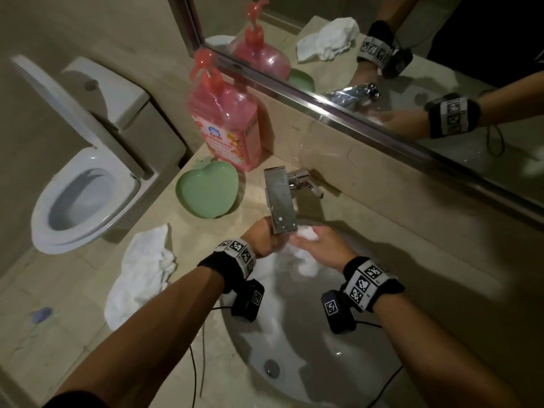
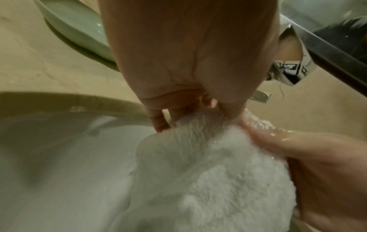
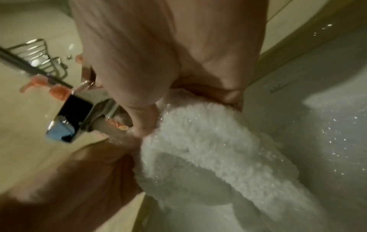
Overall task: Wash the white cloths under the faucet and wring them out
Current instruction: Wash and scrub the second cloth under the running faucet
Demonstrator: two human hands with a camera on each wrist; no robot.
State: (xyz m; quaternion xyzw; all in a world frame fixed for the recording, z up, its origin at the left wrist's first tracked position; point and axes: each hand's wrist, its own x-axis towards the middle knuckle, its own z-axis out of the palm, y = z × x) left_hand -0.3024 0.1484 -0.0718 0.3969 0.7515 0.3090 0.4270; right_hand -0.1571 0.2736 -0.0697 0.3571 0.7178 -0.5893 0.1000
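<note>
Water wets the white terry cloth (image 1: 304,262) that both hands hold over the sink (image 1: 297,375), right under the faucet (image 1: 281,201). The left hand (image 1: 260,240) pinches the top edge of it, and the right hand (image 1: 322,248) has its fingers curled around the bunched part. Soaked like this, it is probably soft, floppy and heavy, and it may slip. Grabbing it in two thick bunches, one in each fist, looks best for twisting. Another white cloth (image 1: 141,269) lies crumpled on the counter (image 1: 73,319), to the left.
</note>
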